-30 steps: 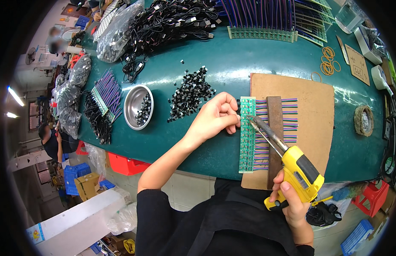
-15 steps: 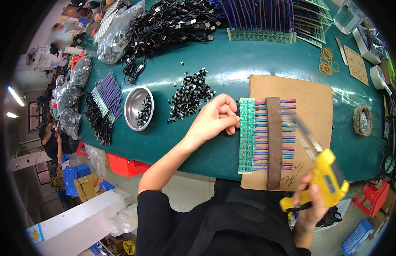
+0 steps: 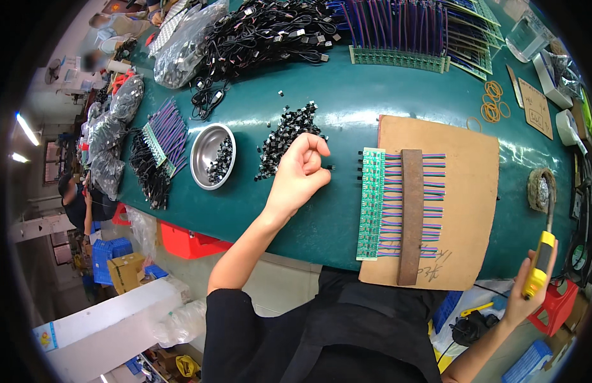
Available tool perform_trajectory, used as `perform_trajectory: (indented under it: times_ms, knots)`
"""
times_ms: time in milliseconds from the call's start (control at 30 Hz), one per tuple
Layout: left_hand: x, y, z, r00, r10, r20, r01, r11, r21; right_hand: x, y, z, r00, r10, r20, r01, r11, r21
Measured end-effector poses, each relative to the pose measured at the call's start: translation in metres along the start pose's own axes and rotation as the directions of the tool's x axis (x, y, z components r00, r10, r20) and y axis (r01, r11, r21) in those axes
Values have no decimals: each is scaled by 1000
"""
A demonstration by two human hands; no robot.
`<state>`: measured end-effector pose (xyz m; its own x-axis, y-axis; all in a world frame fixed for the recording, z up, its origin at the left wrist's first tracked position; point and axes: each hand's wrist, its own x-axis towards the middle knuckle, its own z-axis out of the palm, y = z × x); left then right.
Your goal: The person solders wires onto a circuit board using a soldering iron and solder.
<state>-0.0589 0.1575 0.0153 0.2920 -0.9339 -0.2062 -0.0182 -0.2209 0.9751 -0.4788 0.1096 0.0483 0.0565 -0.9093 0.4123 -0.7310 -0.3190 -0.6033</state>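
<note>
My left hand (image 3: pixel 298 175) is curled closed over the green table, left of the circuit boards. A tiny black part with pins (image 3: pixel 332 168) shows at its thumb tip, apparently pinched there. In my right hand (image 3: pixel 520 295) is a yellow soldering gun (image 3: pixel 539 265), its thin metal tip reaching the round, crusted tin (image 3: pixel 539 190) at the right. Between my hands, a strip of green circuit boards (image 3: pixel 372 204) with purple and blue wires lies at the cardboard's left edge. A rusty brown bar (image 3: pixel 411 217) presses across the wires. Some black parts stand along the strip's upper left edge.
The cardboard sheet (image 3: pixel 468 204) lies on the green table (image 3: pixel 296 236). Left stand a pile of small black parts (image 3: pixel 284 140) and a steel bowl (image 3: pixel 200 167). Black cables (image 3: pixel 264 38), wired boards (image 3: pixel 398 59) and rubber bands (image 3: pixel 494 102) lie farther back.
My left hand has moved left, away from the boards' edge. My right hand has swung the soldering gun right, from over the cardboard to the round tin.
</note>
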Motion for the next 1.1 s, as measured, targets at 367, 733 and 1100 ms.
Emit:
perform_trajectory:
  times_ms: [367,733,1100]
  knots:
    - [-1,0,-1,820,518,245,-477,379,793,-36,-64,18,824,317,470,-544,211,812]
    - [-7,3,18,982,-13,188,9,1000,21,-48,-110,57,641,188,744,-764,63,642]
    - [-1,3,24,953,-163,257,186,980,-68,-51,-117,62,548,215,809,-836,89,542]
